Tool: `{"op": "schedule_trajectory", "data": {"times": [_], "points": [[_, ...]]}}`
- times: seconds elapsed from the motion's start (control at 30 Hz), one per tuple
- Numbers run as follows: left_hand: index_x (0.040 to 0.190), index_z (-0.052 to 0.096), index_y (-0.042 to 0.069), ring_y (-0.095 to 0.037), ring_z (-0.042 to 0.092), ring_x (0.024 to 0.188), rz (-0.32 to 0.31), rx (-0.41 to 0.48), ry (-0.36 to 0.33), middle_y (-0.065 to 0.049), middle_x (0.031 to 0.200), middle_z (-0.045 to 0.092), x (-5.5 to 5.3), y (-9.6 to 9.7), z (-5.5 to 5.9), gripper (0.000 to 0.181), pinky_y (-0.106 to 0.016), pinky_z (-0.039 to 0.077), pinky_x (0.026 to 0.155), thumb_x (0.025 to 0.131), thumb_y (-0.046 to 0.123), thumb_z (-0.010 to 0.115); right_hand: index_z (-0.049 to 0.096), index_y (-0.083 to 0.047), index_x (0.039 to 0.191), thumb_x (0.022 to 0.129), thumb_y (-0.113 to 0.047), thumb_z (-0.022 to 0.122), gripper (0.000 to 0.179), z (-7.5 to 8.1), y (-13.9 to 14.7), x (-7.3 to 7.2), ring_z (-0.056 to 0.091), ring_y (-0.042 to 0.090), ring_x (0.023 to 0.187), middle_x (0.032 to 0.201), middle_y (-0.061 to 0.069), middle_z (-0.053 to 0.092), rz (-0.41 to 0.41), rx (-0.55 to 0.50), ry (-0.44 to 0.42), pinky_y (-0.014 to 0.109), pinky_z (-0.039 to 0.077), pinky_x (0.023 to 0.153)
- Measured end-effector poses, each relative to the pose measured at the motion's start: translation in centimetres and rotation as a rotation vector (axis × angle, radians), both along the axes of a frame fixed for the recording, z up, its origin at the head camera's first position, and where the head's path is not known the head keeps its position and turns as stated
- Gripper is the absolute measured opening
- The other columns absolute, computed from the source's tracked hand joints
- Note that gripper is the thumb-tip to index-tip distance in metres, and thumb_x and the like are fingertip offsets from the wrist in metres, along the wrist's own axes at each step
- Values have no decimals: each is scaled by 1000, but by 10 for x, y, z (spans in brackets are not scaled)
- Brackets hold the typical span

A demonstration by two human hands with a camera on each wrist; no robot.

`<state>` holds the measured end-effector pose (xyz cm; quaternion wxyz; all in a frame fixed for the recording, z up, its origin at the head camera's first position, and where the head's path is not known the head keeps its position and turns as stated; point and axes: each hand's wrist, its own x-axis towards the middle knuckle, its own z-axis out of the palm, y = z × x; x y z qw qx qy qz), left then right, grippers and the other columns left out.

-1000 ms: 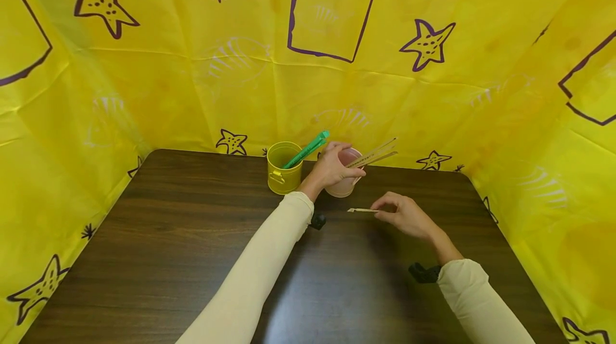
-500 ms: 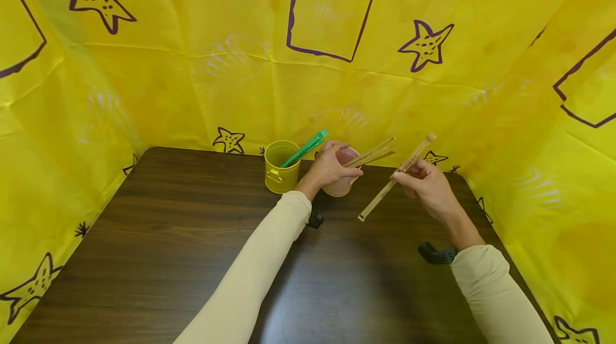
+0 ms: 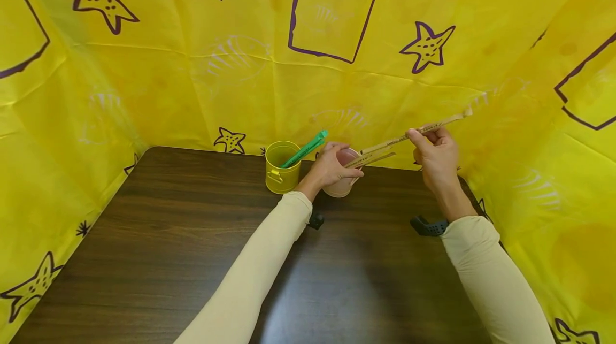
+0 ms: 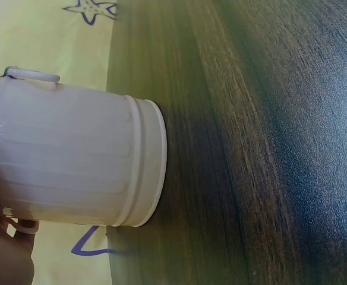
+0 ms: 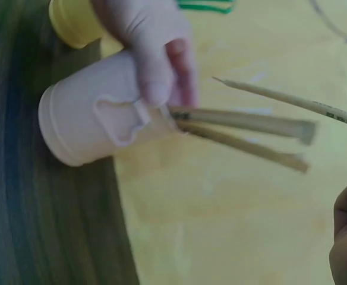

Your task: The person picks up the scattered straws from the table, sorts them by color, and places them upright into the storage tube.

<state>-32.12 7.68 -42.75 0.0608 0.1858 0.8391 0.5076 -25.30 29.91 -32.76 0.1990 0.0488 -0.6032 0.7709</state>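
My left hand [image 3: 331, 168] grips a small pale pink bucket [image 3: 339, 189] by its rim, near the table's back edge. The left wrist view shows the bucket's ribbed wall [image 4: 66, 154] and side handles. Several thin tan sticks [image 5: 245, 123], which look paper-wrapped, lean out of its mouth to the right. Between thumb and fingers, my right hand [image 3: 439, 157] pinches another slim tan stick [image 3: 404, 138] with printed lettering. That stick slants down to the left, its lower tip close to the bucket's mouth in the head view. The right wrist view shows the tip apart from the bucket.
Left of the pink bucket stands a yellow bucket [image 3: 283, 175] with green wrapped sticks [image 3: 308, 148] leaning out. Both buckets are on a dark wood-grain table [image 3: 192, 253]. A yellow cloth [image 3: 192, 82] with drawn starfish surrounds the table's back and sides.
My right hand has lifted its tan stick from low above the table, swung it upright-ish, then raised it further and levelled its tip towards the pink bucket. The left hand keeps its hold.
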Motion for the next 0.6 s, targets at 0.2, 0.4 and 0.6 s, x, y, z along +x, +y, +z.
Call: {"op": "schedule_trajectory", "data": {"times": [0.2,0.4,0.6], "points": [[154,46,16,-28,48,135,-4,-11,10,-6,153,39,1,-1,2,94,-45,43,115,76,48,88,64,-9,99,89,-10,78,17,-14,-7,-16,30,5,41,76,-6,68,-20,120,-98,21,24,44],[153,47,14,-29,48,135,-4,5,11,-7,151,40,2,0,2,94,-47,43,115,75,47,89,63,-12,95,89,-16,79,18,-28,-19,-22,33,3,39,74,-12,69,-36,262,-174,19,29,41],[152,47,15,-29,49,134,-1,9,7,-7,150,41,2,0,0,93,-47,42,116,76,47,89,66,-11,101,91,-11,77,14,-21,-38,-11,37,2,45,77,-17,72,-33,388,-243,18,31,45]]}}
